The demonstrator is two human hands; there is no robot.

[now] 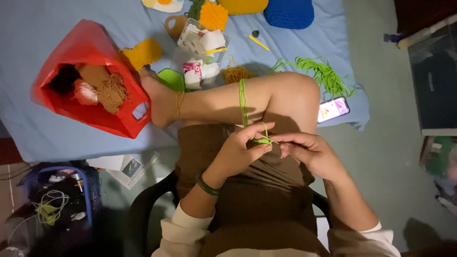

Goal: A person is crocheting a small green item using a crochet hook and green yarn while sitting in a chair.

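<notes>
The light is bright at the top and in the middle. It falls on the blue sheet [57,28] and makes the red bag [90,52] shine. The bent leg [238,97] casts a soft shadow on the brown lap [257,190]. The corners are dark, most of all the bottom left by the basket [57,200]. The phone screen [333,109] glows. The picture is a bit soft and grainy. Things at the edges look stretched and blurry.
</notes>
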